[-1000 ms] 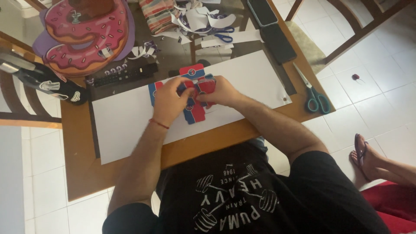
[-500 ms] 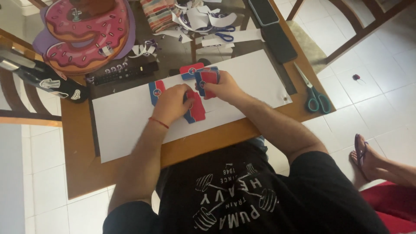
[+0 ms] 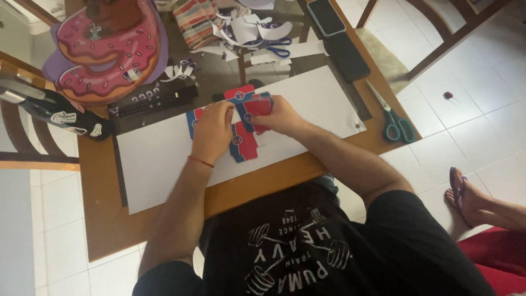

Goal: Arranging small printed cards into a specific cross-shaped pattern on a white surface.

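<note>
A large white paper sheet [image 3: 307, 109] is covering the brown wooden table [image 3: 104, 219]. At its far middle, the left hand [image 3: 212, 131] is pressing flat, fingers spread, and the right hand [image 3: 276, 115] is pinching a red-and-blue folded card cutout [image 3: 245, 140].

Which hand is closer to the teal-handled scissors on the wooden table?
The right hand. It sits on the red and blue paper cutout, nearer the teal-handled scissors at the table's right edge. The left hand lies farther away.
</note>
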